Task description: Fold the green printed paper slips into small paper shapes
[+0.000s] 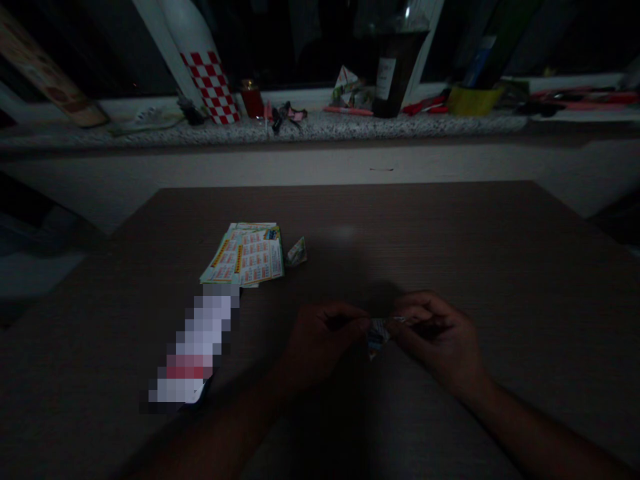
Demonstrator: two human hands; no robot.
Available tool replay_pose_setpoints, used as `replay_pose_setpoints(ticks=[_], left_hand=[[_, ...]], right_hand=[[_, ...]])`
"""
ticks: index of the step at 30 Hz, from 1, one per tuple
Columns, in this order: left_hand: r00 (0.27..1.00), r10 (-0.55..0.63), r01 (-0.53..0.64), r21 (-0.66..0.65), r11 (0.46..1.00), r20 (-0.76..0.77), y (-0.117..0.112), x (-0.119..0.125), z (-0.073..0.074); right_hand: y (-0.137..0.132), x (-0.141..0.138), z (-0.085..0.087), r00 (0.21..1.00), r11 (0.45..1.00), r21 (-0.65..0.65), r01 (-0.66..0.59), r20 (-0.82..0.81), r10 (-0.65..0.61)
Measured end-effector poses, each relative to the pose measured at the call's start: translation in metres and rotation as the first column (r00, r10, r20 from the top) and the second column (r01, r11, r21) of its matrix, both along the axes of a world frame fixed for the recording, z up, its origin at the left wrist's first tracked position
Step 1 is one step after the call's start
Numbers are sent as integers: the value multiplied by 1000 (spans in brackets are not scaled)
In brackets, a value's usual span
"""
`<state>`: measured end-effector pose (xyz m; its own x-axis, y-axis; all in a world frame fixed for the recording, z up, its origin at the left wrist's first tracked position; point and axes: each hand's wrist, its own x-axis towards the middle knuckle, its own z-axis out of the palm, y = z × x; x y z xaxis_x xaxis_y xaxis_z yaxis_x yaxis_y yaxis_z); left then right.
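Observation:
Between my two hands is a small folded piece of printed paper (pixel 377 335), with a point facing down toward me. My left hand (pixel 327 340) pinches its left edge between thumb and fingertips. On the other side my right hand (pixel 440 337) is closed, thumb and fingers gripping the right edge. Dim light hides the finer folds. Farther off to the left lies a stack of printed paper cards (pixel 257 257) with calendar-like grids. Beside that stack sits another small folded paper piece (pixel 297 251).
A phone (pixel 200 353), its screen blurred out, lies left of my hands on the wooden table (pixel 450 233). Along the granite sill (pixel 310 128) stand a red-and-white checked bottle (pixel 213 87), a dark labelled container (pixel 387 77) and a folded paper shape (pixel 346 83).

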<state>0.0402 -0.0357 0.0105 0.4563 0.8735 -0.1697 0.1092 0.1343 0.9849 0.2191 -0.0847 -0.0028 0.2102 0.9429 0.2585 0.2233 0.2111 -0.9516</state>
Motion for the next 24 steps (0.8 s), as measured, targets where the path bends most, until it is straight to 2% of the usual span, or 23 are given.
replay_pose_setpoints(ticks=[2,5,9,19,24], left_hand=[[999,44,-44,-32,999,18,0,1,0],[997,71,-69,-50,996,40,0,2,0],[998,41,-38,-55,998,53,-1,2,-2],[996,-2,12,-117,993,85,-2,4,-4],[996,2,8,-103,995,89,-2,4,-3]], right_hand=[[1,0,0,996,996,-29,-88,-17,87],[1,1,-2,960,961,-50,-273,50,276],[1,0,-6,909,917,-65,-393,120,398],[-1,2,-3,878,886,-67,-459,122,464],[-1,3,-5,910,914,-46,-402,95,405]])
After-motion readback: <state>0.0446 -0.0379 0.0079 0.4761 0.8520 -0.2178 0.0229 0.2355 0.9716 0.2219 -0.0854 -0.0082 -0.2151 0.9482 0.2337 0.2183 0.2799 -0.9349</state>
